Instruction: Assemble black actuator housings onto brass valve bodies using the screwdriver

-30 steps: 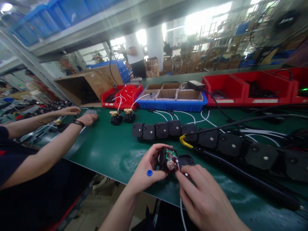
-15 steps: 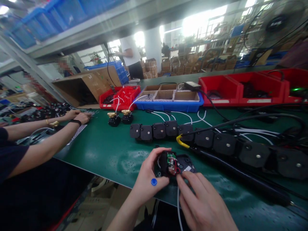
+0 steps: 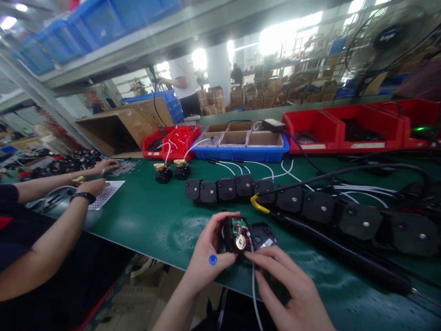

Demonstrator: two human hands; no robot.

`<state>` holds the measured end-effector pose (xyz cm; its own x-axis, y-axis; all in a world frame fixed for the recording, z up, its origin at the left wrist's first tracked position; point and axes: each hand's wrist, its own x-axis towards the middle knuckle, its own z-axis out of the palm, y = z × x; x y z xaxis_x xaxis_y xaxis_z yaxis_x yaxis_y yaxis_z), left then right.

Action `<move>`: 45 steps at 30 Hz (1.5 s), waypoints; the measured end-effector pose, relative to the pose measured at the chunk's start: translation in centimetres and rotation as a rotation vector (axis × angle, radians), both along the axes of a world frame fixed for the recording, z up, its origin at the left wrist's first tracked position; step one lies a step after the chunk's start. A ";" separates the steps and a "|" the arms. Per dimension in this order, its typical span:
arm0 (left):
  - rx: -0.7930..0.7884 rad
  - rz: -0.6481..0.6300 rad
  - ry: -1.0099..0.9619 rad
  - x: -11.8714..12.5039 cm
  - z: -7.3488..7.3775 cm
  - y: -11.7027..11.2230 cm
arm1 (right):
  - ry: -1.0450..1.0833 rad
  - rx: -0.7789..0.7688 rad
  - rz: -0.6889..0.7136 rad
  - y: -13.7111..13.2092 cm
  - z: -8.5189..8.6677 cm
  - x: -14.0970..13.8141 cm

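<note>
My left hand (image 3: 206,257) is wrapped round an opened black plastic housing (image 3: 227,234), keeping it tilted up above the bench. Inside it a green circuit board (image 3: 237,225), a round silvery part (image 3: 240,242) and thin red wires show. Its black cover (image 3: 262,235), with a small white label, lies open at the right side. At the housing's lower edge, the bent fingers of my right hand (image 3: 289,285) pinch around a white cable (image 3: 254,294) that hangs below the bench edge. The contact is partly hidden. A round blue dot (image 3: 212,259) sits on my left hand near the thumb.
A row of black housings (image 3: 226,189) stands ahead, with a black rod-like tool (image 3: 337,250) and yellow hook (image 3: 259,203). Behind are a blue divided tray (image 3: 241,153) and red bins (image 3: 310,124). At left, a co-worker's hands (image 3: 93,186) work over a perforated white sheet (image 3: 108,195).
The housing has turned in my left hand, so the round silvery part faces me more. My right fingers have shifted slightly left and down. The co-worker's near hand has moved back toward the sheet.
</note>
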<state>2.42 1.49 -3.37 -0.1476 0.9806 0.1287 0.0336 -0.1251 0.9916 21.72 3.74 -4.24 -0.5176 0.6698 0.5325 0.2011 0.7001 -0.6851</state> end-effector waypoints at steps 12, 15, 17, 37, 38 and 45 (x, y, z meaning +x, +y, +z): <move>0.008 -0.044 -0.084 -0.9 -0.9 -0.3 | -0.467 0.259 -0.118 5.6 -0.6 1.7; 0.023 -0.044 -0.061 -0.9 -1.0 -0.2 | -0.512 0.158 -0.099 6.0 -0.2 1.4; 0.026 -0.049 -0.048 -0.9 -1.1 -0.2 | -0.519 0.063 -0.101 6.0 0.0 1.4; 0.003 -0.045 0.101 -0.3 -0.4 0.4 | -0.293 0.018 -0.150 4.5 2.1 1.2; 0.003 -0.045 0.118 -0.2 -0.3 0.5 | -0.304 0.016 -0.128 4.4 2.1 1.1; -0.011 -0.029 0.201 0.0 0.2 0.5 | -0.161 -0.012 -0.082 4.3 2.5 0.4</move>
